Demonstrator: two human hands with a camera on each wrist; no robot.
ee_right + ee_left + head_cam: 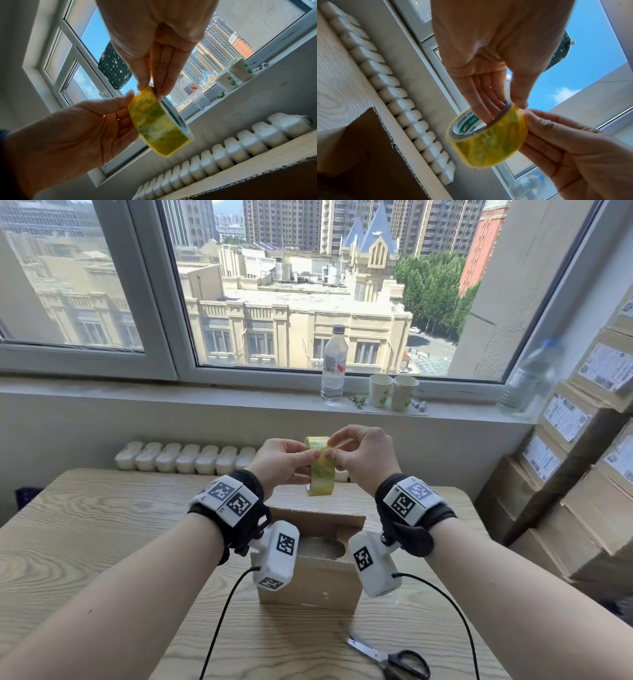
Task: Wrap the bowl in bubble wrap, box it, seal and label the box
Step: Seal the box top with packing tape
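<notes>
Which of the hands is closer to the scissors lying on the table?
The right. The scissors lie at the table's near right, below the right hand. The left hand is farther left. Both hands are raised above the box, holding the tape roll.

1. We take this for a small packing room or office: labelled boxes [579, 460] stacked high along the right wall.
2. A wooden table [85, 529] stands before a radiator [185, 458].
3. Our window [291, 285] overlooks city towers from high up.
</notes>
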